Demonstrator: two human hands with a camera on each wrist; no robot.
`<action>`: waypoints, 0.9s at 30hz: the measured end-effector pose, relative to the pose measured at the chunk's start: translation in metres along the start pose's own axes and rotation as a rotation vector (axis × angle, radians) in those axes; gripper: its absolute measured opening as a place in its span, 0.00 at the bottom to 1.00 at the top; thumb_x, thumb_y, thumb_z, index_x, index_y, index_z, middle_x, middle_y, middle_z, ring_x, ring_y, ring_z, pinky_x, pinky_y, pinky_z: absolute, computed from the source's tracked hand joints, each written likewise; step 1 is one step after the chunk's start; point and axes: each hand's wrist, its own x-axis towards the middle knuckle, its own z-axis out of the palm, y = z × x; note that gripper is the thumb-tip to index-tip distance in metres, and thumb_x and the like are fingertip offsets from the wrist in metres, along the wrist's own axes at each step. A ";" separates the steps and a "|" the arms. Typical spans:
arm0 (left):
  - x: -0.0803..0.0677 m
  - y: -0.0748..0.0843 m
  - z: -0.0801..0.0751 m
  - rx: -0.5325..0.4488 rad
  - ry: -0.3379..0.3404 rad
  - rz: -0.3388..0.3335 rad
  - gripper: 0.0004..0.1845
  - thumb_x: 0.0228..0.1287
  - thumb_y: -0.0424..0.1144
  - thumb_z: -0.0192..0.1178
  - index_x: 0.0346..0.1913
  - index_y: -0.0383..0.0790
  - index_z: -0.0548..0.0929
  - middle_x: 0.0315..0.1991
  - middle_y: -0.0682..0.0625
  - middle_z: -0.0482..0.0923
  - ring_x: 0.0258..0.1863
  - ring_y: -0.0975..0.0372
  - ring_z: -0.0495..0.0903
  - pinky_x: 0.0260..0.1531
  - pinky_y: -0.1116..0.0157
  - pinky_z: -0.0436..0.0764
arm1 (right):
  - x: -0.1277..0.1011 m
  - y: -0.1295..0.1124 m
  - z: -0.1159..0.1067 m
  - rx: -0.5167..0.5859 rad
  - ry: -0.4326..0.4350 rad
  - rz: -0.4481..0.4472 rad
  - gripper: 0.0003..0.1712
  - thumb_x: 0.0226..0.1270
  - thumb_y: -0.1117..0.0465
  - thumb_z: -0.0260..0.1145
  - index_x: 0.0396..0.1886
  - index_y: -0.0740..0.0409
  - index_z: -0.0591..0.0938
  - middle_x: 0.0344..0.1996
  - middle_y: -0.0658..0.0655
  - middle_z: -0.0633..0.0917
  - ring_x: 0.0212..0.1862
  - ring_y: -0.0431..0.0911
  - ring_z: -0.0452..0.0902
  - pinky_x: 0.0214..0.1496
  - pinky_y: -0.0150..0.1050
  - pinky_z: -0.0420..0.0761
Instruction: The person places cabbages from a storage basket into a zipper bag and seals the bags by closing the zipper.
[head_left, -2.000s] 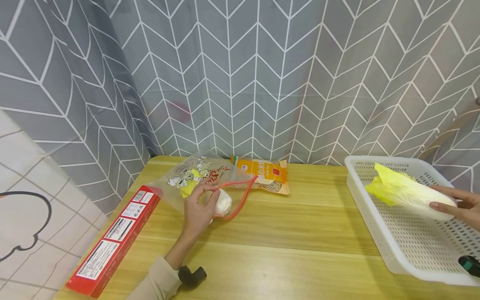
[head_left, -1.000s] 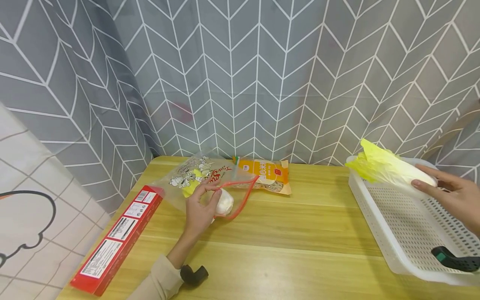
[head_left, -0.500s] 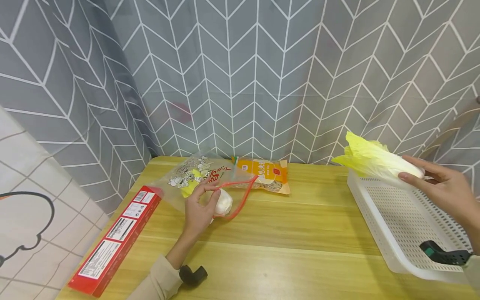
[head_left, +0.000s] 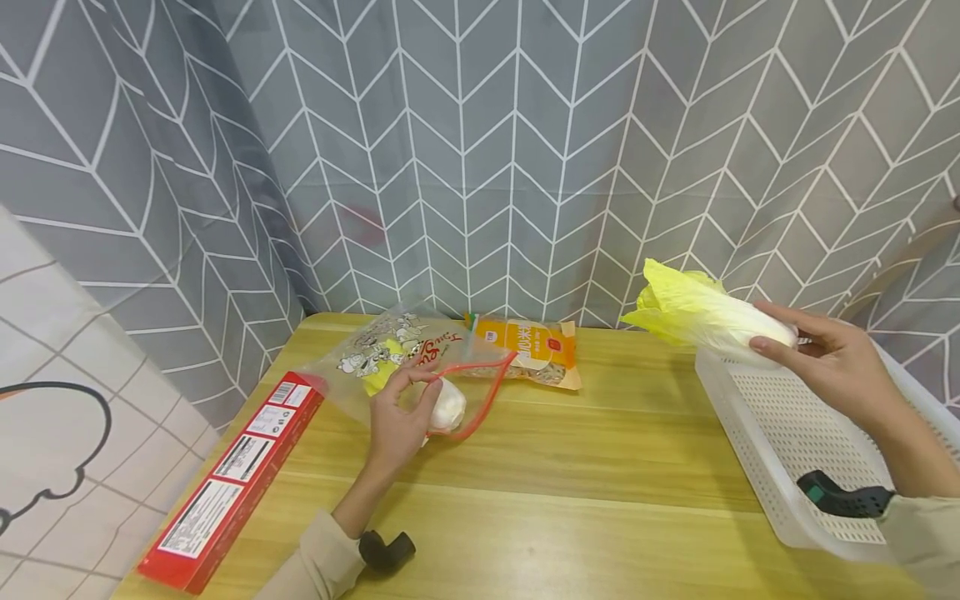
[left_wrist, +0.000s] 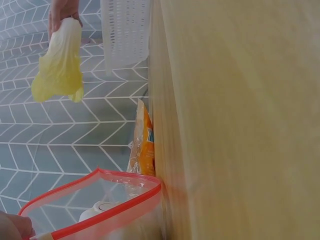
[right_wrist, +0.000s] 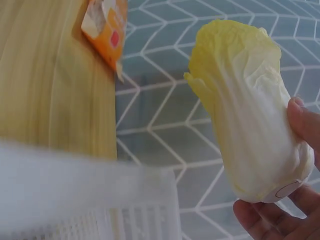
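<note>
My right hand (head_left: 825, 354) grips a small napa cabbage (head_left: 705, 312) by its white base, above the left rim of the white basket. Its yellow leaf tips point left; in the right wrist view the cabbage (right_wrist: 250, 110) shows whole between thumb and fingers. With thumb and fingertips, my left hand (head_left: 401, 417) pinches the red-edged mouth of a clear printed zip bag (head_left: 480, 408). Another napa cabbage (head_left: 448, 406) lies inside that bag, white base toward the opening. In the left wrist view the bag's red rim (left_wrist: 107, 220) gapes open.
An orange food packet (head_left: 532, 346) lies behind the zip bag, by the patterned curtain (head_left: 525, 167). Along the table's left edge lies a long red box (head_left: 232, 483). The white perforated basket (head_left: 750, 483) stands at the right of the wooden table (head_left: 570, 533).
My right hand has lifted the cabbage up from the basket and carried it left, to above the basket's left rim. The left hand keeps its hold on the bag, in the same place.
</note>
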 end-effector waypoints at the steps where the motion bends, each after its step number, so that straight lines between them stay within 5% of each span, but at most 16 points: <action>1: 0.000 0.000 0.000 -0.001 0.000 0.000 0.03 0.67 0.34 0.67 0.40 0.38 0.86 0.54 0.43 0.88 0.72 0.50 0.72 0.77 0.44 0.60 | 0.001 -0.003 0.003 0.003 -0.002 -0.002 0.32 0.68 0.60 0.72 0.71 0.45 0.76 0.54 0.17 0.73 0.31 0.26 0.79 0.28 0.27 0.69; 9: 0.000 0.001 0.000 0.000 0.003 0.009 0.04 0.67 0.34 0.67 0.40 0.37 0.86 0.54 0.43 0.88 0.72 0.49 0.72 0.79 0.46 0.58 | 0.006 -0.024 0.032 0.019 -0.054 -0.027 0.30 0.70 0.56 0.70 0.71 0.45 0.76 0.60 0.26 0.74 0.45 0.22 0.75 0.38 0.19 0.77; 20: 0.000 0.001 -0.001 -0.002 -0.004 0.007 0.03 0.68 0.34 0.67 0.40 0.37 0.85 0.54 0.43 0.87 0.73 0.50 0.72 0.79 0.45 0.58 | 0.011 -0.035 0.072 0.106 -0.097 -0.168 0.28 0.68 0.61 0.71 0.68 0.48 0.79 0.61 0.30 0.79 0.49 0.25 0.76 0.42 0.20 0.78; 27: 0.000 0.002 -0.001 -0.013 -0.004 0.007 0.05 0.67 0.35 0.67 0.40 0.36 0.86 0.55 0.43 0.87 0.72 0.50 0.72 0.79 0.48 0.58 | 0.009 -0.043 0.095 0.192 -0.170 -0.178 0.28 0.69 0.62 0.70 0.68 0.51 0.79 0.65 0.32 0.77 0.51 0.28 0.77 0.40 0.26 0.80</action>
